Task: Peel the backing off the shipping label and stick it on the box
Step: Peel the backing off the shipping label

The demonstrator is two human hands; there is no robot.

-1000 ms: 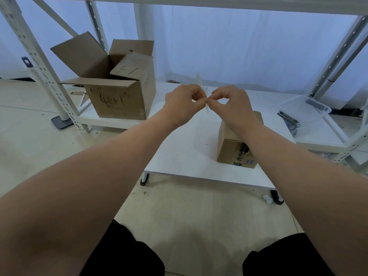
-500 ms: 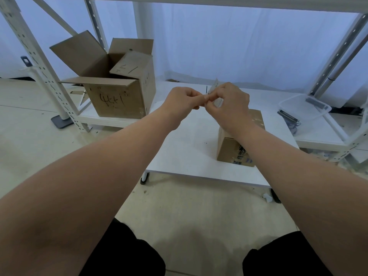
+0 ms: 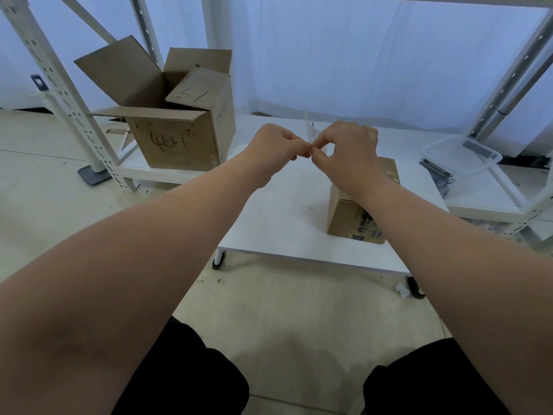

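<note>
Since half a second ago the two hands have drawn slightly apart and the pale strip between them stands up again, where it was half hidden behind the right fingers. Two cardboard boxes are in view: one large open box (image 3: 167, 127) on the shelf at the left, flaps up, and one small closed box (image 3: 356, 214) on the low white table (image 3: 278, 223), partly hidden under the right forearm. A single clear tub (image 3: 460, 154) sits on the shelf at the right. Two hands work above the table's far half: the left hand (image 3: 273, 148) and the right hand (image 3: 348, 151) meet fingertip to fingertip, each pinched narrow on the lower edge of the one shipping label (image 3: 308, 128). The label shows nearly edge-on, its long axis roughly upright, rising from the pinch and leaning a little left; whether the backing has started to part cannot be told. The small box lies below and to the right of the pinch, nearer the right hand, so once the backing is off, the sticking move probably goes down and rightward onto its top.
</note>
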